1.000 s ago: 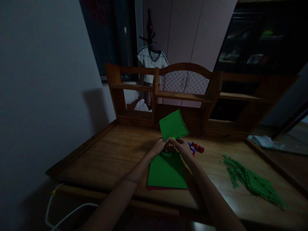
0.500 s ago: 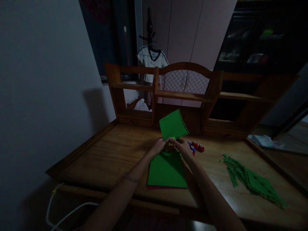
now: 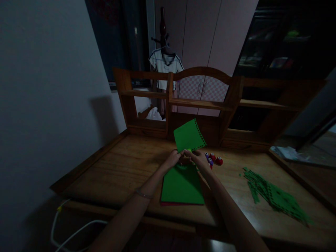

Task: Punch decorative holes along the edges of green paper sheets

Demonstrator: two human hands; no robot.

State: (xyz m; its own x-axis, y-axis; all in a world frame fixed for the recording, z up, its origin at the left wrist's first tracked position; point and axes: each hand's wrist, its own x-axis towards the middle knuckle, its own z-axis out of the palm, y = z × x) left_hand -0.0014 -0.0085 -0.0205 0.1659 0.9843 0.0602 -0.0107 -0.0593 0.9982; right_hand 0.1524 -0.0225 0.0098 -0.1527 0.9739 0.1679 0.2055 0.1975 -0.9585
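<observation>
My left hand (image 3: 172,159) is closed at the lower edge of a green sheet (image 3: 189,134), which stands up tilted and has a row of dark holes down its right side. Fingertip to fingertip with it, my right hand (image 3: 198,160) is closed in a pinch. A bright yellow-green bit shows at the right fingertips; what it is cannot be made out. Below both hands a stack of green sheets (image 3: 182,185) lies on the desk, a red layer showing at its bottom edge. Several small red and purple pieces with white eye-like tops (image 3: 219,161) lie beside my right hand.
A heap of green strips and perforated green pieces (image 3: 278,199) lies on the right of the wooden desk (image 3: 115,168). A wooden shelf (image 3: 202,104) rises along the back edge. White cable (image 3: 54,227) hangs at the front left, and a plastic bag (image 3: 287,153) lies far right.
</observation>
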